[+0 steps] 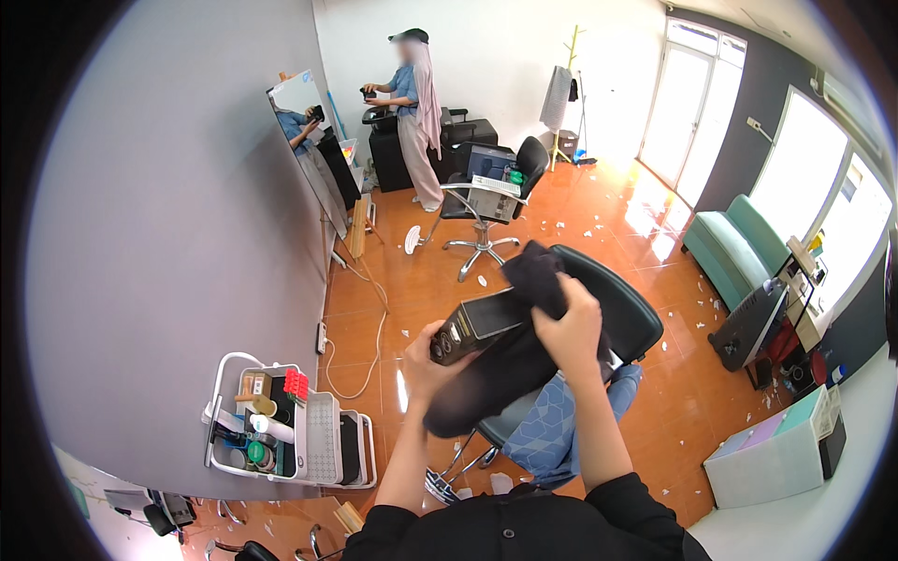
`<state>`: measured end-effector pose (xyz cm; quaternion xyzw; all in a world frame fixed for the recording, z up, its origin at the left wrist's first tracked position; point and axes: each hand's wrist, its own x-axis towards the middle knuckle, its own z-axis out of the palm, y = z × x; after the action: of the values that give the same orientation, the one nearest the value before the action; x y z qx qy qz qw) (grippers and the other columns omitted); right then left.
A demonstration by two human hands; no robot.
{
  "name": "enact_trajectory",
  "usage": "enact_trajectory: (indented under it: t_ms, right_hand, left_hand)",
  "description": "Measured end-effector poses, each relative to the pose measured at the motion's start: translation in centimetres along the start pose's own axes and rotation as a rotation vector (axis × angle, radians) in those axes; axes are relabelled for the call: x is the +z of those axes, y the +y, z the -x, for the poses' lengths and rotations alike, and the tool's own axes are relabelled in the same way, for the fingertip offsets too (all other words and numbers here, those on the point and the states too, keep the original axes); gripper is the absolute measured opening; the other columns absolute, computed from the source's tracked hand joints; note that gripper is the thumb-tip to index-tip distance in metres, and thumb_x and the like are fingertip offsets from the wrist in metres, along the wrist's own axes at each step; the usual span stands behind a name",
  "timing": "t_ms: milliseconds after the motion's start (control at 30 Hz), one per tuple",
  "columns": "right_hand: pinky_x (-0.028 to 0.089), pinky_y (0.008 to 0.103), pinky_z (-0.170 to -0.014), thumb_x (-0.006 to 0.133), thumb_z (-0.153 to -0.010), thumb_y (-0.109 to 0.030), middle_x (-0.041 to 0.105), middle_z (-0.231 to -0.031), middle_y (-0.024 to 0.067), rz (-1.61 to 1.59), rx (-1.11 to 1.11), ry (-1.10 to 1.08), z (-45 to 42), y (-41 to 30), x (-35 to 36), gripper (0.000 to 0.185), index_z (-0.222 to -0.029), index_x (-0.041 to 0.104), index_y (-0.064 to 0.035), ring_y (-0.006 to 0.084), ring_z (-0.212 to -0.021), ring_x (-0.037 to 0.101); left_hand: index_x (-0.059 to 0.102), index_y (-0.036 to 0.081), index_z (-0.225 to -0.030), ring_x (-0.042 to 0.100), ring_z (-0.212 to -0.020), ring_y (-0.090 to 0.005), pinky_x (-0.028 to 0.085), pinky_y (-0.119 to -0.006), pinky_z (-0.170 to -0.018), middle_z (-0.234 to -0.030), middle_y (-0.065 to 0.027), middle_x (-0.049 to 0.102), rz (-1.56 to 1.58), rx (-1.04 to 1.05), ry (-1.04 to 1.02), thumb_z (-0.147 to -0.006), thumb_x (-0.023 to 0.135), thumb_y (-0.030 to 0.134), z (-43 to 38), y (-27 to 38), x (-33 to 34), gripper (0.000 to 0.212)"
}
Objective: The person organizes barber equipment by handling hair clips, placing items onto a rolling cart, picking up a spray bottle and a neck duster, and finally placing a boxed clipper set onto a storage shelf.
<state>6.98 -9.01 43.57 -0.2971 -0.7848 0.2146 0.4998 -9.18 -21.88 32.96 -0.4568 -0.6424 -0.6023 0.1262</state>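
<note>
My left hand (436, 365) grips a black box (484, 319) with round pictures on its end, its fingers and thumb around the near end. A dark cloth (537, 277) is bunched in my right hand (572, 326), over the far end of the box. Under both hands hangs a larger black piece (484, 386), partly blurred; whether it joins the bunched cloth I cannot tell. Below them stands a black salon chair (610, 298), with a blue patterned cloth (540, 428) over its seat.
A white trolley (319, 428) with bottles stands at the left, a cable (382, 336) on the floor near it. Another salon chair (533, 168) holds a box. Beyond, a person (414, 105) stands by a wash basin (380, 118). Paper scraps litter the tiles.
</note>
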Motion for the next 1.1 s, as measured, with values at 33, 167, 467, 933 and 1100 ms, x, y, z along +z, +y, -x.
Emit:
enact_trajectory:
  t_ms: [33, 167, 467, 933, 1100]
  right_hand:
    - [0.050, 0.0402, -0.078, 0.069, -0.064, -0.011, 0.064, -0.095, 0.0178, 0.026, 0.098, -0.022, -0.8, 0.7, -0.3, 0.039, -0.101, 0.063, -0.0015, 0.0353, -0.090, 0.062]
    - [0.050, 0.0401, -0.077, 0.068, -0.064, -0.010, 0.064, -0.095, 0.0190, 0.022, 0.098, -0.058, -0.3, 0.2, 0.5, 0.039, -0.101, 0.063, -0.0012, 0.0363, -0.089, 0.062]
    - [0.049, 0.0374, -0.065, 0.074, -0.043, -0.006, 0.056, -0.092, 0.0155, -0.169, -0.514, -0.112, 4.9, -2.4, 3.0, 0.065, -0.108, 0.063, -0.0082, 0.0323, -0.076, 0.060]
    - [0.048, 0.0438, -0.074, 0.072, -0.034, -0.011, 0.055, -0.093, 0.0213, -0.107, -0.689, -0.108, 9.9, 3.9, 5.8, 0.063, -0.096, 0.060, -0.0052, 0.0393, -0.083, 0.058]
    - [0.049, 0.0436, -0.076, 0.072, -0.042, -0.002, 0.056, -0.101, 0.0217, -0.128, -0.193, 0.144, 6.0, 6.4, 4.8, 0.065, -0.105, 0.060, -0.0024, 0.0413, -0.085, 0.059]
  left_hand:
    - [0.061, 0.009, -0.102, 0.067, -0.077, -0.0192, 0.053, -0.029, -0.070, -0.086, -0.0057, 0.068, 0.003, -0.002, -0.001, -0.059, 0.086, 0.021, -0.3, 0.2, 0.0, 0.051]
    - [0.058, 0.005, -0.106, 0.065, -0.072, -0.0177, 0.052, -0.028, -0.065, -0.087, -0.0085, 0.067, -0.036, 0.135, -0.054, -0.056, 0.088, 0.020, -0.7, -0.8, 0.6, 0.061]
    - [0.054, 0.004, -0.111, 0.061, -0.088, -0.0153, 0.049, -0.027, -0.078, -0.100, -0.0065, 0.063, 0.171, 0.050, 0.062, -0.079, 0.071, 0.014, 0.1, -2.4, 3.6, 0.038]
    - [0.050, 0.004, -0.125, 0.061, -0.103, -0.0292, 0.049, -0.042, -0.092, -0.117, -0.0159, 0.060, 1.752, -1.076, -0.327, -0.094, 0.041, 0.052, 1.7, -7.1, 3.4, 0.058]
    - [0.055, 0.008, -0.121, 0.063, -0.101, -0.0247, 0.050, -0.041, -0.090, -0.114, -0.0106, 0.063, 1.466, -1.354, -0.065, -0.091, 0.050, 0.051, 1.9, -3.1, 4.1, 0.053]
